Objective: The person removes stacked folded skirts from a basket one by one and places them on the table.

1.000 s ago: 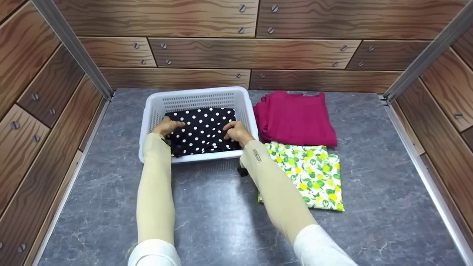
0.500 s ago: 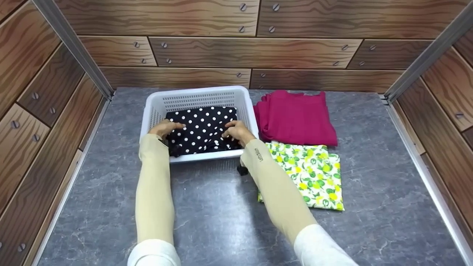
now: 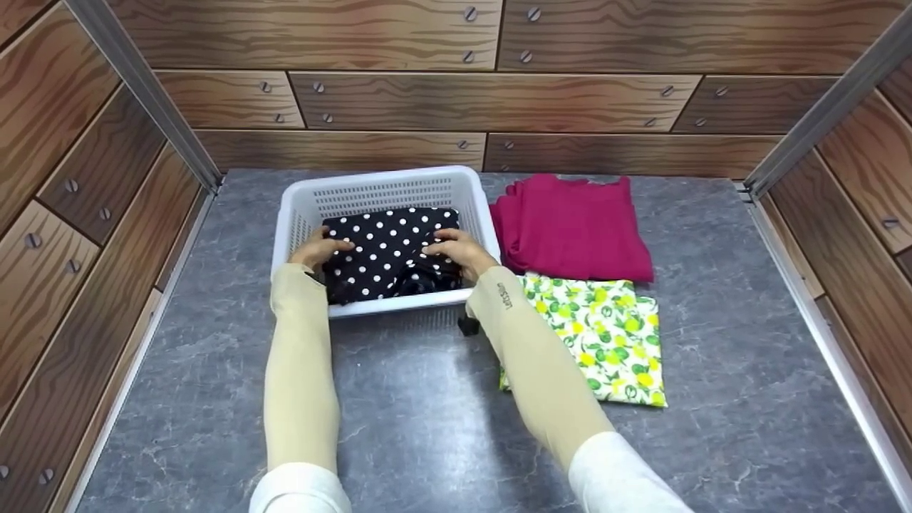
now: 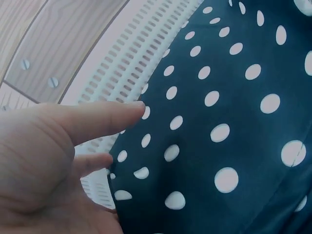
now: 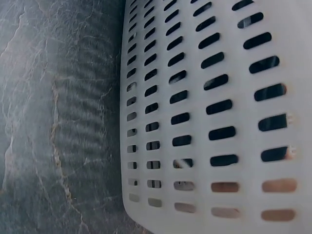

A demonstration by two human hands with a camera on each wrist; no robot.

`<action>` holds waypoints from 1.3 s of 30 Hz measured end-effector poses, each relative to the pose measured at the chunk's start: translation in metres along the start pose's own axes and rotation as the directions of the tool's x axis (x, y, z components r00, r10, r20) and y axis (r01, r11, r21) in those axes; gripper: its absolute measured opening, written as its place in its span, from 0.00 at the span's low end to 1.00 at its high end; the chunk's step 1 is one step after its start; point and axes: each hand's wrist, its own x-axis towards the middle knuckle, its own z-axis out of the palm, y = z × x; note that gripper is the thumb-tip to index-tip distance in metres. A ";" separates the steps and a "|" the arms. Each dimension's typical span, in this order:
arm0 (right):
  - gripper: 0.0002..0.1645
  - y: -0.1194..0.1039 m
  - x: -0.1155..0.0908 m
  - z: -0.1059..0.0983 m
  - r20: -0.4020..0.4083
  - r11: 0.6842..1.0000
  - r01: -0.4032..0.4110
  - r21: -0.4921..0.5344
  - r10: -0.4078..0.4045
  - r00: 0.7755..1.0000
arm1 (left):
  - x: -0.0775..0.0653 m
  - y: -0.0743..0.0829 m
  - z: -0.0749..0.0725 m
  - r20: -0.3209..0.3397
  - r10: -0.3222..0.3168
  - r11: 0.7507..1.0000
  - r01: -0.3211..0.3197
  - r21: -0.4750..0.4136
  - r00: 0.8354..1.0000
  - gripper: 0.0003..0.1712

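Note:
A folded black cloth with white polka dots (image 3: 377,246) lies inside a white plastic basket (image 3: 385,176); its near right part is bunched up. My left hand (image 3: 315,249) is at the cloth's left edge. In the left wrist view that hand (image 4: 48,151) has its thumb stretched out over the dotted cloth (image 4: 234,141), with other fingers down by the basket wall. At the right side of the cloth, my right hand (image 3: 462,253) lies with thumb and forefinger extended over the fabric. The right wrist view mostly shows the slotted basket wall (image 5: 302,44), with skin visible through lower slots.
A folded magenta cloth (image 3: 573,228) lies right of the basket. Nearer is a folded lemon-print cloth (image 3: 616,342), partly under my right forearm. Wood-patterned panels (image 3: 491,103) enclose the grey marbled surface (image 3: 399,427) at the back and sides.
The right hand's thumb and forefinger have spread apart, and the near right part of the dotted cloth is more bunched. The left hand has shifted slightly. The basket stays in place.

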 end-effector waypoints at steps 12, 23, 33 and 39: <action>0.30 0.001 -0.002 0.000 0.028 0.999 0.009 -0.037 -0.008 1.000 | -0.042 0.020 -0.003 0.212 0.049 0.994 -0.069 0.087 0.976 0.38; 0.34 -0.001 -0.002 0.000 -0.012 0.987 0.075 -0.144 -0.078 0.997 | -0.044 0.016 -0.007 0.255 0.059 0.998 -0.060 -0.002 0.965 0.41; 0.36 0.000 -0.003 0.004 0.016 0.984 0.095 -0.149 -0.094 0.995 | -0.046 0.010 -0.007 0.224 0.110 0.993 -0.115 0.008 0.968 0.39; 0.37 -0.003 -0.003 -0.001 0.006 0.985 0.141 -0.096 -0.141 0.990 | -0.055 0.019 -0.010 0.197 0.232 0.972 -0.237 -0.001 0.952 0.42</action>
